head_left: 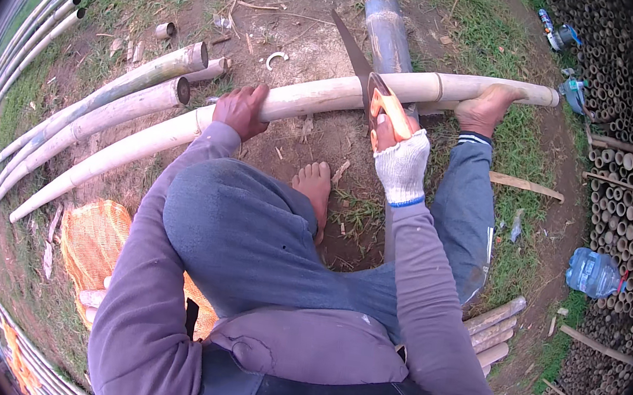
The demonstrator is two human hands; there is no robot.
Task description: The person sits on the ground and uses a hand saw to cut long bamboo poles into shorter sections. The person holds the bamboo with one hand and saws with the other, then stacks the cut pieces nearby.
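Grass and brown soil point(292, 35) underlie one long, pale bamboo pole point(312, 96), which crosses one grey cylindrical post point(389, 36). The bare left hand point(242, 109) grasps the pole; the white-gloved right hand point(402, 164) clenches one orange-handled steel saw point(361, 66), blade across the pole. Right of the pole: one bluish plastic jug point(593, 273), any lettering too small to read.

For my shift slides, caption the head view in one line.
Gloved right hand holds an orange-handled saw against a bamboo pole that the left hand and right foot rest on.
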